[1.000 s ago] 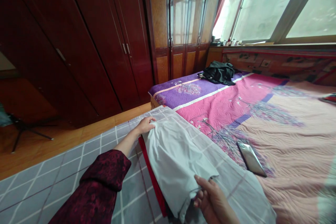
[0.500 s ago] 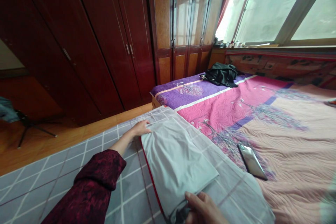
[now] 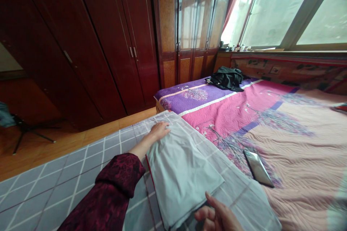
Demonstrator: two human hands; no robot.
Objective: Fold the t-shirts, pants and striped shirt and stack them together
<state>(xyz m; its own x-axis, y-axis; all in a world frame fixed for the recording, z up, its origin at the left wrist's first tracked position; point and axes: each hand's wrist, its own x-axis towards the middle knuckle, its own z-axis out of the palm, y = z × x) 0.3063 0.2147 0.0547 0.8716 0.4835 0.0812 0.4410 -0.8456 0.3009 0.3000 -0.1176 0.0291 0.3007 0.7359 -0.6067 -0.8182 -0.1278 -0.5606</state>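
Note:
A folded light grey cloth with a red edge (image 3: 181, 173) lies on the grey checked sheet; its exact kind does not show. At its far end, my left hand (image 3: 159, 130) rests on the fabric with its fingers laid over it. A dark red patterned sleeve covers that forearm. My right hand (image 3: 219, 214) is by the near right corner, partly cut off by the frame's bottom. Its index finger is stretched out and the other fingers are loosely bent, with nothing seen in them. Wrinkles run across the cloth's top layer.
A phone (image 3: 258, 169) lies to the right on the pink and purple quilted bedspread (image 3: 233, 112). Black clothing (image 3: 226, 78) is heaped at the bed's far end. Dark red wardrobes (image 3: 108, 43) line the far side, and a black-legged stand (image 3: 25, 130) is at the left.
My left hand has moved right along the cloth's far end. My right hand has let go of the near end and shifted right; the dark bunched part there is no longer visible.

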